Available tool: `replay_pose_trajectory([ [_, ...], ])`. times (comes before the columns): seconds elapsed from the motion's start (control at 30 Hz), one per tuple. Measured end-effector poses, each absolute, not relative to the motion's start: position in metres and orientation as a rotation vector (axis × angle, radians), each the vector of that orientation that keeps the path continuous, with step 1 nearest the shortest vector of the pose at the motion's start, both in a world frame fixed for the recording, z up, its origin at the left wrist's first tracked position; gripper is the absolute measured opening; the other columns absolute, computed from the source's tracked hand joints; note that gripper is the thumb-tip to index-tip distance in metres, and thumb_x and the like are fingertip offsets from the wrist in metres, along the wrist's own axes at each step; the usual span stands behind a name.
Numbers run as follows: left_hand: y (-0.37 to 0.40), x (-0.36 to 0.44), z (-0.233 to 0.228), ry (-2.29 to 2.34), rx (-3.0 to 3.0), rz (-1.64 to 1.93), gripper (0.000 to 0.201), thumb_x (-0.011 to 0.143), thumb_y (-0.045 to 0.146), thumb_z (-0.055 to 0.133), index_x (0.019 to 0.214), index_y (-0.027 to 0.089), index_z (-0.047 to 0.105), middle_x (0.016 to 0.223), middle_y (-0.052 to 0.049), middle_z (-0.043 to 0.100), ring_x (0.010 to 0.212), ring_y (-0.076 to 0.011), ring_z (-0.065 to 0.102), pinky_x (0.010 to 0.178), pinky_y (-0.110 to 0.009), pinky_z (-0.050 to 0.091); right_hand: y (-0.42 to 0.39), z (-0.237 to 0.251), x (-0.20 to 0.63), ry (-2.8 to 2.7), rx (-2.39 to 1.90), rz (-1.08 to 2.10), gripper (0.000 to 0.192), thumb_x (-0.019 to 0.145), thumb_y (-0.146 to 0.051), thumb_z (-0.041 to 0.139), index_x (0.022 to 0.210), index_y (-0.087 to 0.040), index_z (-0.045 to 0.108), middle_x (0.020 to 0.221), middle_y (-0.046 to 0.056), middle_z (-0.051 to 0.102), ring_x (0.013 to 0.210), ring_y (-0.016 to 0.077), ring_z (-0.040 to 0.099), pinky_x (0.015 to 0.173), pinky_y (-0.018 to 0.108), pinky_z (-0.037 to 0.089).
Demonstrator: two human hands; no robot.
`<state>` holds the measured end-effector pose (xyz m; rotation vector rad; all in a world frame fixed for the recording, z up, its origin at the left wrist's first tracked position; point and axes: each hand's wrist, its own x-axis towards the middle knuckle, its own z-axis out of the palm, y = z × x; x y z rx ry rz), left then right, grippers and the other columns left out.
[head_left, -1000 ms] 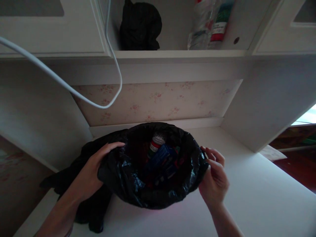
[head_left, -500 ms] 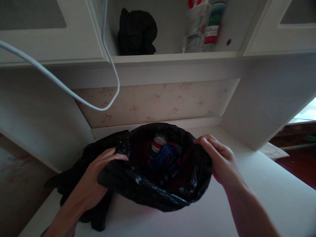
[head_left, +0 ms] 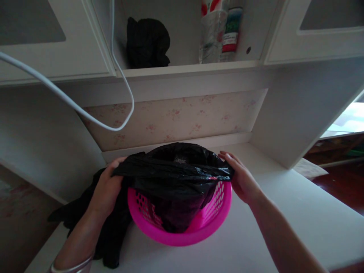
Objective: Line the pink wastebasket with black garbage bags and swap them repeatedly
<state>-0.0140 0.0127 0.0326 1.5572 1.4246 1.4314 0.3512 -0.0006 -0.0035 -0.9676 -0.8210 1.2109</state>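
Observation:
A black plastic bag [head_left: 176,189] sits partly inside a pink plastic basket [head_left: 180,239] with holes in its sides. The bag's front edge is off the basket's front rim and pulled back, so its mouth is narrow. A sliver of something clear shows in the mouth; the other contents are hidden. My left hand [head_left: 105,191] is closed on the bag's left edge. On the opposite side my right hand [head_left: 243,180] grips the right edge, thumb on top. Black crumpled material [head_left: 109,242] lies under and beside my left forearm.
The basket stands on a white tabletop [head_left: 273,227] between side panels. A white cable [head_left: 71,100] hangs in front at left. On the shelf above are a black bundle [head_left: 148,43], a clear plastic package [head_left: 212,36] and a can-like container [head_left: 231,30].
The bag's front edge has come up off the pink basket and moved back, baring the front rim. The items inside, visible before, are now mostly covered. Both hands keep hold of the bag.

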Motion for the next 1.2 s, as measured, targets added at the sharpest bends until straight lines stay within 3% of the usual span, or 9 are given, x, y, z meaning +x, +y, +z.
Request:
replay_pose_trajectory([
  [0.13, 0.039, -0.013, 0.027, 1.349, 1.34, 1.325, 0.068, 0.081, 0.044, 0.076, 0.14, 0.021, 0.053, 0.11, -0.006, 0.076, 0.099, -0.0237, 0.073, 0.091, -0.038, 0.057, 0.011, -0.006, 0.351, -0.977, -0.931, 1.455, 0.04, 0.09, -0.055, 0.068, 0.113, -0.023, 0.072, 0.11, 0.006, 0.078, 0.095, 0.0244, 0.075, 0.076, 0.035, 0.062],
  [0.37, 0.067, -0.005, 0.053, 1.231, 1.526, 1.399, 0.049, 0.074, 0.03, 0.079, 0.121, 0.021, 0.071, 0.116, -0.006, 0.076, 0.109, -0.0258, 0.07, 0.102, -0.041, 0.053, 0.055, 0.025, 0.352, -1.028, -0.979, 1.093, 0.042, 0.067, -0.029, 0.088, 0.106, -0.021, 0.074, 0.121, 0.008, 0.077, 0.096, 0.0199, 0.074, 0.083, 0.032, 0.059],
  [0.47, 0.058, 0.011, 0.074, 1.034, 1.575, 1.554, 0.057, 0.072, 0.03, 0.08, 0.127, 0.023, 0.069, 0.122, -0.007, 0.075, 0.11, -0.0272, 0.071, 0.096, -0.04, 0.057, 0.06, 0.05, 0.346, -1.088, -0.896, 0.976, 0.037, 0.07, -0.03, 0.087, 0.104, -0.023, 0.073, 0.123, 0.005, 0.076, 0.099, 0.0182, 0.072, 0.09, 0.034, 0.057],
  [0.6, 0.03, 0.036, 0.089, 0.745, 1.556, 1.55, 0.066, 0.075, 0.035, 0.083, 0.138, 0.032, 0.062, 0.111, -0.003, 0.078, 0.098, -0.026, 0.075, 0.084, -0.039, 0.062, 0.046, 0.078, 0.331, -1.185, -0.666, 0.904, 0.032, 0.075, -0.032, 0.084, 0.104, -0.026, 0.071, 0.115, 0.001, 0.076, 0.092, 0.0142, 0.072, 0.081, 0.027, 0.06],
  [0.73, 0.006, 0.048, 0.09, 0.667, 1.636, 1.443, 0.046, 0.075, 0.05, 0.086, 0.114, 0.031, 0.073, 0.102, -0.002, 0.08, 0.092, -0.0266, 0.076, 0.078, -0.039, 0.063, 0.022, 0.085, 0.311, -1.65, -0.681, 0.958, 0.086, 0.073, -0.036, 0.088, 0.151, -0.032, 0.05, 0.139, 0.008, 0.065, 0.085, 0.0144, 0.074, 0.074, 0.028, 0.063],
  [0.83, -0.003, 0.052, 0.091, 0.622, 1.723, 1.356, 0.039, 0.078, 0.05, 0.083, 0.111, 0.03, 0.073, 0.1, -0.001, 0.08, 0.092, -0.0263, 0.077, 0.081, -0.039, 0.063, 0.011, 0.082, 0.296, -2.08, -0.677, 0.897, 0.115, 0.058, -0.042, 0.096, 0.158, -0.026, 0.043, 0.131, 0.01, 0.071, 0.092, 0.0213, 0.076, 0.079, 0.033, 0.064],
  [0.93, -0.006, 0.059, 0.094, 0.73, 1.867, 1.431, 0.034, 0.078, 0.031, 0.079, 0.111, 0.026, 0.072, 0.102, -0.001, 0.08, 0.092, -0.0237, 0.076, 0.084, -0.037, 0.061, 0.008, 0.08, 0.284, -2.525, -0.633, 0.902, 0.074, 0.06, -0.039, 0.094, 0.126, -0.018, 0.07, 0.099, 0.006, 0.08, 0.082, 0.0222, 0.075, 0.071, 0.029, 0.061],
  [1.07, -0.002, 0.063, 0.094, 1.226, 2.077, 1.502, 0.039, 0.08, 0.029, 0.072, 0.118, 0.025, 0.069, 0.095, 0.0, 0.078, 0.082, -0.0217, 0.074, 0.081, -0.037, 0.059, 0.007, 0.083, 0.276, -2.66, -0.522, 0.96, 0.008, 0.077, -0.023, 0.075, 0.082, -0.017, 0.073, 0.082, 0.003, 0.078, 0.066, 0.015, 0.067, 0.061, 0.023, 0.051],
  [1.2, -0.007, 0.049, 0.079, 1.348, 2.083, 1.447, 0.042, 0.087, 0.043, 0.075, 0.124, 0.026, 0.065, 0.115, -0.004, 0.076, 0.105, -0.0258, 0.073, 0.096, -0.041, 0.057, 0.01, 0.082, 0.278, -2.453, -0.644, 0.962, 0.008, 0.077, -0.018, 0.062, 0.07, -0.018, 0.066, 0.066, -0.002, 0.068, 0.062, 0.0131, 0.058, 0.059, 0.023, 0.046],
])
